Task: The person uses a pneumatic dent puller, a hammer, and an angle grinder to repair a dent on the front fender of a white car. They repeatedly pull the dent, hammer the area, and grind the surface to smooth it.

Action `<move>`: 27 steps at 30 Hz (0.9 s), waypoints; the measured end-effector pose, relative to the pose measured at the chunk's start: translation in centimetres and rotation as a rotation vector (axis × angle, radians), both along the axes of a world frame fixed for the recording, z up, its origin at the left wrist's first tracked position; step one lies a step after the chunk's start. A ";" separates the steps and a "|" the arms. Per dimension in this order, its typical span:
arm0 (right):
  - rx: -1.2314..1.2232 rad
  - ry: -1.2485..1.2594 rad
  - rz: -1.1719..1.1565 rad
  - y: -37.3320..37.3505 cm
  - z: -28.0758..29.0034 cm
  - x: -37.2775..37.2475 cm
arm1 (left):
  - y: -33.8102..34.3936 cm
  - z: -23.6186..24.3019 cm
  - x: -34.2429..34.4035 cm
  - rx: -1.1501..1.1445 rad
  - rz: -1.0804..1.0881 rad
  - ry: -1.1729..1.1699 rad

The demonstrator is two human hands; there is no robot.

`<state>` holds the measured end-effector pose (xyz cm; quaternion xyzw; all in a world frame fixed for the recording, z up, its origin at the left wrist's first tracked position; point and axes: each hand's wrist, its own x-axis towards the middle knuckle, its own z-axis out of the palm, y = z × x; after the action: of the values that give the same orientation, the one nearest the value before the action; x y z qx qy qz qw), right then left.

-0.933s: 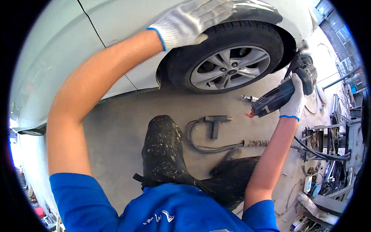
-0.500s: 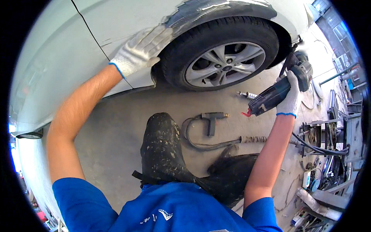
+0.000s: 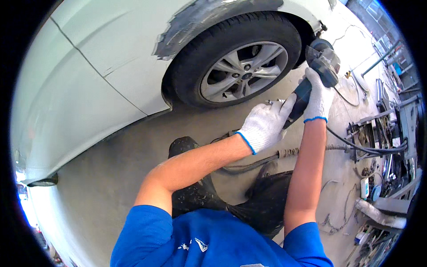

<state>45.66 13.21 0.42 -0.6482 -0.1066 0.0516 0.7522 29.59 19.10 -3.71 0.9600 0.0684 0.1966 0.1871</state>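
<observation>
Grey concrete floor [image 3: 111, 178] of a workshop spreads under a white car [image 3: 89, 80], whose wheel [image 3: 240, 66] with a silver alloy rim sits just beyond both hands; a sanded grey patch [image 3: 200, 22] marks the panel above the tyre. From the head view, the right hand [image 3: 318, 95], in a white knit glove with a blue cuff, is wrapped tight around the body of a dark angle grinder [image 3: 318, 73], held up beside the tyre. The left hand [image 3: 267, 124], gloved alike, curls its fingers about the grinder's rear end, just below and left of the right hand. A black cable [image 3: 356, 144] trails off to the right of the hands. Metal clutter [image 3: 382, 133] lies further right.
</observation>
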 end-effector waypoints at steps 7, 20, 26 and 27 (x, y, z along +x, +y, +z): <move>-0.212 -0.174 -0.110 -0.6 -2.5 0.6 | -2.5 -4.5 2.7 0.174 0.081 0.015; -0.232 -0.120 -0.138 -3.0 -0.9 1.4 | 11.3 7.2 -2.3 0.569 -0.186 0.050; -0.040 0.104 -0.037 -3.1 -1.5 2.5 | 22.8 16.3 -1.7 1.114 -0.154 0.064; -0.006 0.147 -0.037 -3.3 -1.4 2.9 | 22.6 16.7 0.2 1.124 -0.192 0.054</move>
<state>48.51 9.90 -0.99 -0.6468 -0.0390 0.0852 0.7568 29.74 41.67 12.99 0.9186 -0.1294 0.1605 -0.3372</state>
